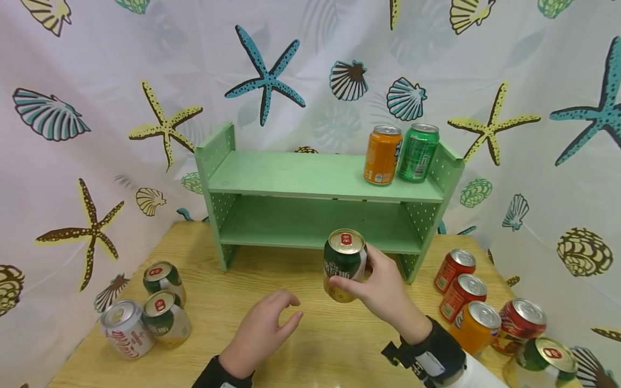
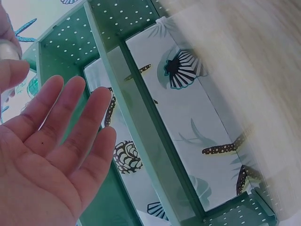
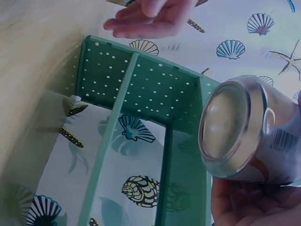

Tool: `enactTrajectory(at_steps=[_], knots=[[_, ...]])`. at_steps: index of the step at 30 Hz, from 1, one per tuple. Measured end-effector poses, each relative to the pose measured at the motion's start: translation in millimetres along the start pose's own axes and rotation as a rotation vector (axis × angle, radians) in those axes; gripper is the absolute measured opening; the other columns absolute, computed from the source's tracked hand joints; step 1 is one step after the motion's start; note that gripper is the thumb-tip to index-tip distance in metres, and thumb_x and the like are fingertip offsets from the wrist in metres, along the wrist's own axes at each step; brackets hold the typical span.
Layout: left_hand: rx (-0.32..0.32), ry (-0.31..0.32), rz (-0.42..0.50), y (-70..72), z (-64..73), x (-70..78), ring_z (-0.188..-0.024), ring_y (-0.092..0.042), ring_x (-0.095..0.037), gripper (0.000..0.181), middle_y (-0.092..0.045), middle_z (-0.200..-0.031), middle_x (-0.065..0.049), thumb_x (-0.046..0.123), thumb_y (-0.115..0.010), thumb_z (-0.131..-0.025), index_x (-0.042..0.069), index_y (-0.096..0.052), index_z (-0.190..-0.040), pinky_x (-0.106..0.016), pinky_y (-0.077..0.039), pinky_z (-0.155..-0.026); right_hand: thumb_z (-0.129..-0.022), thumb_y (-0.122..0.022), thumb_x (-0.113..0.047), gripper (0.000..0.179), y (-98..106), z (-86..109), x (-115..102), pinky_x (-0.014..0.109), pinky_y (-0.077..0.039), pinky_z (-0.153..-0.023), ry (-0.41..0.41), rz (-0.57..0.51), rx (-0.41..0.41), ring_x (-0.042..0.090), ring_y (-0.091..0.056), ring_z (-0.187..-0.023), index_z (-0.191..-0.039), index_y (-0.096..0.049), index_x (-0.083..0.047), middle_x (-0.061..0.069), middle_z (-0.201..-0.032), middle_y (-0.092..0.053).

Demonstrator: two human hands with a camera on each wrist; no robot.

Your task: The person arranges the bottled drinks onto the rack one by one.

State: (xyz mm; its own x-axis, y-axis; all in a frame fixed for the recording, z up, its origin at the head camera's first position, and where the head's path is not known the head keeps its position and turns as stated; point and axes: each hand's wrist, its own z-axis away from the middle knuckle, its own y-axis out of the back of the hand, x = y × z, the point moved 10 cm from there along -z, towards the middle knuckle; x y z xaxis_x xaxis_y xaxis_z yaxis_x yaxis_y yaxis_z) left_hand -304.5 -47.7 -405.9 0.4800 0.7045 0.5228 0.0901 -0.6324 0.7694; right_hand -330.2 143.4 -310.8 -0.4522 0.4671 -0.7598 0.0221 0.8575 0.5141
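My right hand (image 1: 385,288) grips a green-and-gold drink can (image 1: 339,258) with a red pull tab, thumb on its near side. The can stands upright in front of the lower tier of a pale green two-tier shelf (image 1: 286,172). The right wrist view shows the can's round metal bottom (image 3: 225,122) and a barcode on its side. To the left, my empty left hand (image 1: 262,331) hovers over the wooden table, thumb apart from the lightly bent fingers. In the left wrist view its fingers (image 2: 77,136) extend loosely, palm showing.
An orange can (image 1: 382,156) and a green can (image 1: 418,153) stand at the upper tier's right end. On the table (image 1: 310,345), a silver can (image 1: 127,328) and two green-and-gold cans (image 1: 167,323) stand left; several mixed cans (image 1: 463,296) stand right. A patterned curtain (image 1: 315,64) hangs behind.
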Motion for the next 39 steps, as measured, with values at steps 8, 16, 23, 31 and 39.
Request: enactTrajectory(at_steps=[8, 16, 23, 31, 39], knots=[[-0.001, -0.019, 0.005, -3.7, 2.7, 1.8, -0.097, -0.069, -0.018, 0.011, -0.071, -0.104, -0.002, 0.019, -0.073, -0.097, 0.012, -0.07, -0.106, -0.035, -0.058, -0.081, -0.09, -0.082, -0.037, 0.058, 19.4, -22.5, -1.1, 0.033, -0.056, -0.076, -0.165, -0.008, -0.036, 0.021, -0.067, -0.094, -0.135, -0.059, -0.008, 0.013, -0.116, -0.072], [-0.004, -0.047, -0.005, -9.1, 3.7, 3.6, -0.092, -0.067, -0.01, 0.006, -0.071, -0.102, 0.001, 0.018, -0.072, -0.098, 0.015, -0.07, -0.103, -0.03, -0.057, -0.078, -0.093, -0.076, -0.043, 0.062, 41.0, -54.5, -13.2, 0.042, -0.058, -0.09, -0.178, 0.0, -0.028, 0.029, -0.068, -0.11, -0.14, -0.055, -0.008, 0.015, -0.129, -0.068], [-0.018, -0.042, -0.003, -12.0, 3.8, 2.6, -0.092, -0.068, -0.012, 0.005, -0.071, -0.1, 0.004, 0.018, -0.073, -0.097, 0.016, -0.07, -0.1, -0.028, -0.056, -0.076, -0.093, -0.074, -0.05, 0.065, 56.3, -77.5, -21.7, 0.042, -0.056, -0.089, -0.172, 0.033, -0.016, 0.029, -0.065, -0.108, -0.139, -0.055, -0.009, 0.014, -0.128, -0.066], [-0.025, -0.046, -0.004, -12.7, 3.6, 1.7, -0.094, -0.07, -0.016, 0.008, -0.071, -0.1, 0.005, 0.022, -0.07, -0.099, 0.014, -0.071, -0.098, -0.03, -0.057, -0.077, -0.091, -0.074, -0.055, 0.068, 64.7, -108.2, -29.5, 0.042, -0.053, -0.088, -0.149, 0.01, 0.033, 0.027, -0.061, -0.111, -0.138, -0.055, -0.01, 0.012, -0.129, -0.064], [-0.041, -0.043, -0.016, -13.8, 2.3, 0.1, -0.092, -0.07, -0.015, 0.007, -0.071, -0.099, 0.006, 0.022, -0.07, -0.099, 0.016, -0.071, -0.096, -0.029, -0.056, -0.075, -0.091, -0.073, -0.056, 0.067, 70.5, -136.0, -27.5, 0.036, -0.05, -0.076, -0.103, 0.033, 0.089, 0.025, -0.058, -0.097, -0.135, -0.056, -0.008, 0.012, -0.117, -0.064]])
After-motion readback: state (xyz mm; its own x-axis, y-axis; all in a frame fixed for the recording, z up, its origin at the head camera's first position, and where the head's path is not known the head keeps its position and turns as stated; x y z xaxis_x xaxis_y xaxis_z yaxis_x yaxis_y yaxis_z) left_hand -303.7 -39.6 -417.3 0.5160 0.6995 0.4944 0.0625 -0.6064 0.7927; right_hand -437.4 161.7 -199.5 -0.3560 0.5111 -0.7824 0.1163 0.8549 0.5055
